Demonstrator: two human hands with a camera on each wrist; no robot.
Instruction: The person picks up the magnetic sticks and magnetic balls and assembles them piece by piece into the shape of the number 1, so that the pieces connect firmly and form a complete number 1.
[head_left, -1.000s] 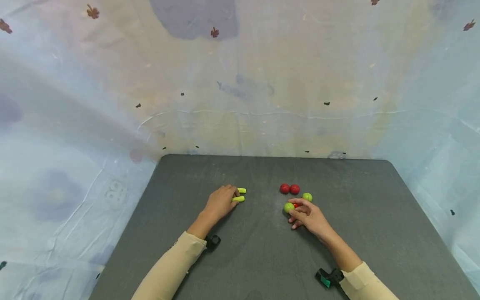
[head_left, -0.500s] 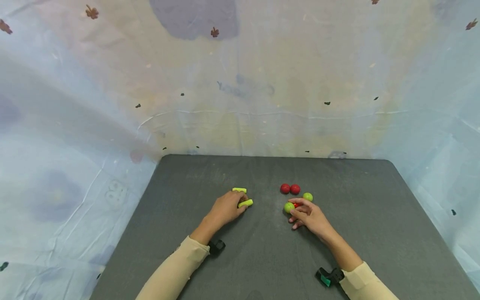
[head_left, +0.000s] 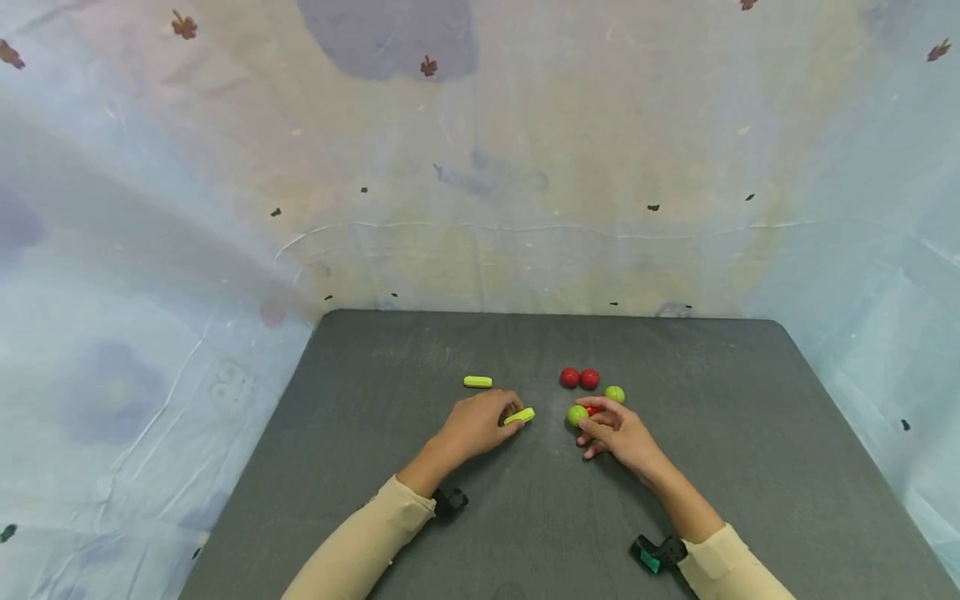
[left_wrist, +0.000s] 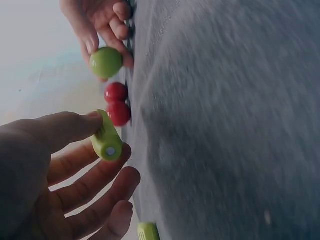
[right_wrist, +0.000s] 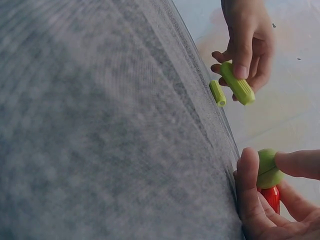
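Note:
My left hand (head_left: 480, 423) pinches a yellow-green ribbed rod (head_left: 519, 416) between thumb and fingertips, above the table. In the left wrist view, the rod's near end (left_wrist: 110, 151) bears a round silvery tip. My right hand (head_left: 624, 439) holds a green ball (head_left: 577, 415) between thumb and fingers. Against that ball stands a red rod (right_wrist: 271, 199), partly hidden by the fingers. Just beyond the right fingers is a second green ball (head_left: 615, 394); whether it touches the red rod cannot be told. The left hand's rod and the held ball are apart.
Two red balls (head_left: 580, 378) lie side by side on the dark grey table (head_left: 480, 525), beyond the right hand. Another yellow-green rod (head_left: 477, 382) lies behind the left hand. A patterned pale sheet (head_left: 480, 250) hangs behind the table and at both sides.
My left hand has picked one yellow-green rod away from the other and carried it right and nearer the right hand. The right hand and its ball have stayed in place.

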